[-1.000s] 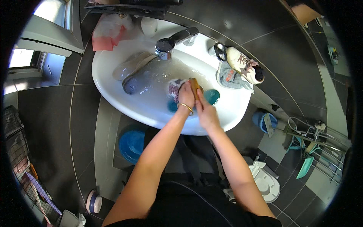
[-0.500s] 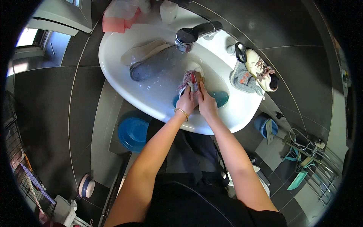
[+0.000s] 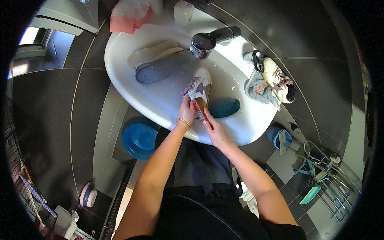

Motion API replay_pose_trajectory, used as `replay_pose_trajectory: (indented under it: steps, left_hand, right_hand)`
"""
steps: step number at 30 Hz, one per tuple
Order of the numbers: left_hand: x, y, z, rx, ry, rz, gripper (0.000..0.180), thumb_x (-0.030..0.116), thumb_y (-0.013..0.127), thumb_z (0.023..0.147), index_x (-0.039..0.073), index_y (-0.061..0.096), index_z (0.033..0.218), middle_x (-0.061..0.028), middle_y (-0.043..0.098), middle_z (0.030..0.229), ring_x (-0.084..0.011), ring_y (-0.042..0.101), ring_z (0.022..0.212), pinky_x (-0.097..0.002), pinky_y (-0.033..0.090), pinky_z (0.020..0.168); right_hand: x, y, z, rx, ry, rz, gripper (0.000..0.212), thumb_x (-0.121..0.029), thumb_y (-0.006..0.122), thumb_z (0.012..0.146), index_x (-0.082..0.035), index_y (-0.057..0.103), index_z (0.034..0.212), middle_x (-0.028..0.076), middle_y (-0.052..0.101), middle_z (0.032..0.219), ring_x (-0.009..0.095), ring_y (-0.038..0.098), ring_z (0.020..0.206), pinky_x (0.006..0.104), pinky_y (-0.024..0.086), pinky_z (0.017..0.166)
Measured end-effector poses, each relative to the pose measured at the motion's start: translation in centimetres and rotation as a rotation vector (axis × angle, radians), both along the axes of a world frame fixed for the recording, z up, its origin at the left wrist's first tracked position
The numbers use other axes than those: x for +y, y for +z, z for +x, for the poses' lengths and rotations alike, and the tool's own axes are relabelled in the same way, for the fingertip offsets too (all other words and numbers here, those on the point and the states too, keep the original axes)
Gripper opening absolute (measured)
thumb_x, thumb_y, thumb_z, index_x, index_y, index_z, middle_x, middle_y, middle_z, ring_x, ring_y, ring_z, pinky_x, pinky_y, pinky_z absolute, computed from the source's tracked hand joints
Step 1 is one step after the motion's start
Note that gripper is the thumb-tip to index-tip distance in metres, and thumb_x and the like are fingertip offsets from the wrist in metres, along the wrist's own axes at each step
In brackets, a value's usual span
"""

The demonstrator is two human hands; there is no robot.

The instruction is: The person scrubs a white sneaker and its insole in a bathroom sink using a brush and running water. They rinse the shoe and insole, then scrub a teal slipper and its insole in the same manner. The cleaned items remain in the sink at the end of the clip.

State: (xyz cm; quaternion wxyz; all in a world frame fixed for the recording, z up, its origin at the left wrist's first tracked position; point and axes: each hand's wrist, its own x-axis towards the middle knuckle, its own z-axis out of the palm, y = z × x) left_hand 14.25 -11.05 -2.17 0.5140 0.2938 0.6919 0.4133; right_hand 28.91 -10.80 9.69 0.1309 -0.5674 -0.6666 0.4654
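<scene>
A white sneaker (image 3: 203, 82) with a dark star patch and pinkish laces lies tilted over the soapy water in the white washbasin (image 3: 256, 130). My left hand (image 3: 187, 112) is closed on its near end. In my right hand (image 3: 216, 133) is a wooden scrubbing brush (image 3: 202, 107), its bristle side against the sneaker's near part. My fingers and the brush hide part of the shoe. Right of the brush, a teal insole-shaped piece (image 3: 225, 108) lies in the water. A grey-blue insole (image 3: 160, 73) and a cream insole (image 3: 152, 55) rest at the basin's left side.
A chrome faucet (image 3: 206, 43) reaches over the basin. On the right ledge sit another cream sneaker (image 3: 277, 80), a grey cloth (image 3: 258, 87) and a small chrome-and-black fitting (image 3: 256, 59). A blue tub (image 3: 139, 141) stands below left; a pink-edged bag (image 3: 130, 20) sits behind.
The brush has moved toward me along the sneaker, uncovering its star patch and toe. My right hand came nearer with it, while my left hand shifted slightly left.
</scene>
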Motion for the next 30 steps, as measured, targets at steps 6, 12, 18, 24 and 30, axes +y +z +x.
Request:
replay_pose_trajectory:
  steps: [6,12,18,24,30]
  left_hand:
    - [1.5,3.4,-0.6,-0.327,0.098,0.048,0.035,0.006,0.046,0.093,-0.004,0.049,0.126,-0.0133,0.061,0.113,-0.0222,0.058,0.102,-0.0296,0.042,0.092]
    - [2.9,7.8,-3.7,-0.861,0.199,-0.038,0.037,0.006,0.046,0.089,0.0,0.051,0.125,-0.007,0.06,0.114,-0.0171,0.057,0.104,-0.0273,0.043,0.091]
    - [1.7,4.2,-3.9,-0.675,0.159,-0.193,0.016,0.011,0.053,0.089,0.006,0.058,0.104,-0.0009,0.06,0.088,-0.0123,0.056,0.079,-0.0248,0.044,0.074]
    - [2.2,2.2,-1.2,-0.605,0.244,-0.445,0.006,0.013,0.058,0.085,0.007,0.061,0.086,0.0012,0.051,0.07,-0.0113,0.049,0.061,-0.025,0.04,0.057]
    - [2.3,-0.8,0.7,-0.231,0.132,-0.511,0.026,0.024,0.062,0.083,-0.001,0.064,0.092,-0.0119,0.059,0.073,-0.0272,0.057,0.067,-0.0356,0.045,0.062]
  right_hand:
    - [7.0,-0.7,0.1,-0.168,-0.084,0.183,0.053,-0.034,0.054,0.093,-0.025,0.038,0.143,0.022,0.067,0.093,0.034,0.067,0.081,0.043,0.052,0.07]
    - [8.0,-0.7,0.7,0.313,-0.489,-0.639,0.059,-0.037,0.073,0.081,-0.004,0.048,0.122,0.002,0.056,0.069,0.01,0.047,0.045,0.0223,0.036,0.04]
    - [9.9,-2.1,-1.3,0.343,-0.336,-0.8,0.042,-0.033,0.08,0.074,-0.005,0.059,0.098,0.002,0.06,0.073,0.011,0.053,0.05,0.0253,0.043,0.045]
    - [9.4,-4.4,-1.4,-0.169,-0.194,-0.213,0.057,-0.035,0.08,0.069,0.002,0.053,0.102,0.019,0.065,0.094,0.032,0.064,0.084,0.0397,0.051,0.073]
    - [9.2,-3.7,-4.7,-0.473,-0.171,-0.158,0.066,-0.034,0.08,0.068,-0.001,0.043,0.112,0.025,0.061,0.106,0.042,0.059,0.1,0.0471,0.047,0.085]
